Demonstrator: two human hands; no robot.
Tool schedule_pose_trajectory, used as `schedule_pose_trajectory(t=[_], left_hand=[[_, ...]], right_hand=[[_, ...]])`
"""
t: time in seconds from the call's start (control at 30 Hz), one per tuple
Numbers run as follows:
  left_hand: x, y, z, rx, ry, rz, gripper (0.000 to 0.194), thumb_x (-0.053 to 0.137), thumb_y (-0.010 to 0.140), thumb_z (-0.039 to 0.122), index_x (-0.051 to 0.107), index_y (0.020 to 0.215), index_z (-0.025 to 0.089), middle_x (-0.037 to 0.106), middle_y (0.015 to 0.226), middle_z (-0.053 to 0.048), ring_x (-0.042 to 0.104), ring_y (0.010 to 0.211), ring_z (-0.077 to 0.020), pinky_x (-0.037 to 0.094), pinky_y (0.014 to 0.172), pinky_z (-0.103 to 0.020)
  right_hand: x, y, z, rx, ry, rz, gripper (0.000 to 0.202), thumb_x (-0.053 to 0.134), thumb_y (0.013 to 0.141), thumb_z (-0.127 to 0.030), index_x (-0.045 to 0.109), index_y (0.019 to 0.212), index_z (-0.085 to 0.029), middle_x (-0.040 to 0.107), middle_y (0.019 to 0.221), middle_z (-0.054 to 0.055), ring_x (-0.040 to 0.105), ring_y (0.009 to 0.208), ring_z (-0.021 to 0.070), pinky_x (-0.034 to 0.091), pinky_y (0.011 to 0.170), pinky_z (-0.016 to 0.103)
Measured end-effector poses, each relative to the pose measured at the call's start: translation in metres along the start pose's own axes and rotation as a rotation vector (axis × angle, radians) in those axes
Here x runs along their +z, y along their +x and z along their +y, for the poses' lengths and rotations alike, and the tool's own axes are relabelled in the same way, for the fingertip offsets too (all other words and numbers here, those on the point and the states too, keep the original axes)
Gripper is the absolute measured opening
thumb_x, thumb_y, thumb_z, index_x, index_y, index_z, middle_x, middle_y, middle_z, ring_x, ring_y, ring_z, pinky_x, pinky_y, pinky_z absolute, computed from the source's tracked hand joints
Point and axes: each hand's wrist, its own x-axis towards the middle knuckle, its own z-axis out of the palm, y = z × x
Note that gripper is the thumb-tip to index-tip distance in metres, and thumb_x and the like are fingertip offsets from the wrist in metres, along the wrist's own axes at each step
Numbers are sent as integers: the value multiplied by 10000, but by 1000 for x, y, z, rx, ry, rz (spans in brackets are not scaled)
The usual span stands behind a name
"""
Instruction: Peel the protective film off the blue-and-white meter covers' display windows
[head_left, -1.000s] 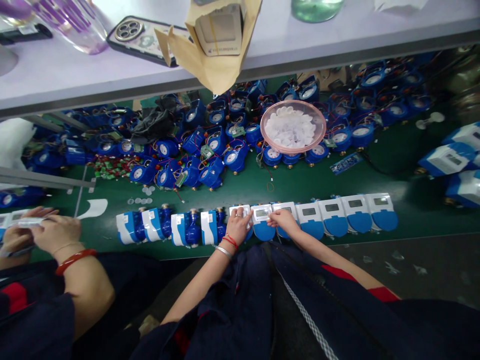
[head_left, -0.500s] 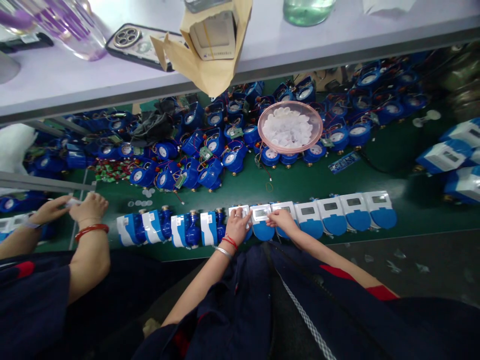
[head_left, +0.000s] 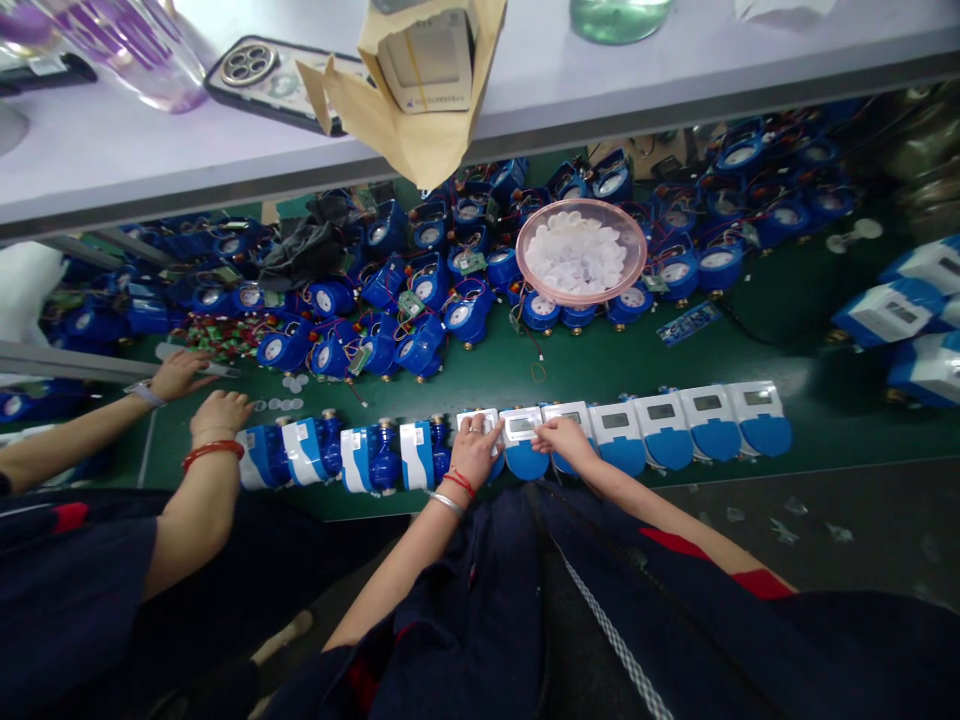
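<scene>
A row of blue-and-white water meters with small display windows lies along the front of the green bench. My left hand (head_left: 474,453), with a red string and a silver bangle at its wrist, rests on a meter, fingers apart, its thumb reaching toward the neighbouring water meter (head_left: 523,440). At that meter's right edge is my right hand (head_left: 564,440), thumb and forefinger pinched beside the display; anything between them is too small to make out. Left of my hands, several more meters, including one meter (head_left: 361,462), lie turned on their sides.
A pink bowl (head_left: 529,285) of clear plastic caps stands among wired blue meter bodies (head_left: 465,312). Overhead, a shelf (head_left: 247,165) holds a phone (head_left: 277,85) and an opened carton (head_left: 427,140). At left, a co-worker's hands (head_left: 217,418) reach over the bench.
My hands stay on the same meter. The co-worker's hands have parted and moved right, one toward the red-and-green parts, the other to the leftmost meter in the row.
</scene>
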Motion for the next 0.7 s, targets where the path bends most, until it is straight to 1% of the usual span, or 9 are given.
schedule_pose_trajectory(t=[0.13,0.33,0.57,0.7], left_hand=[[-1,0,0,2,13,-5,509,572,802,287,494,1305,282,446,1215,-114,408,1073,-292,387,934,-431],[0,0,0,7,18,1,520,578,794,284,493,1307,274,437,1216,-116,408,1066,-294,386,935,-437],[1,0,0,15,44,-1,521,577,797,305,489,1310,281,433,1218,-118,405,1061,-293,381,945,-435],[1,0,0,9,46,-8,523,575,794,302,488,1310,290,436,1222,-116,410,1064,-297,382,941,-456]], right_hand=[[0,-2,0,-32,11,-7,143,573,820,-244,592,732,-134,719,737,95,686,619,162,554,578,230],[0,-10,0,-93,1,28,135,577,822,-254,592,758,-136,715,725,85,687,633,165,555,588,239],[1,-4,4,-92,-22,40,151,574,828,-268,607,772,-131,718,729,93,686,619,173,550,561,244],[3,-3,2,-80,-79,66,174,572,835,-278,617,754,-130,716,705,91,671,567,159,529,523,225]])
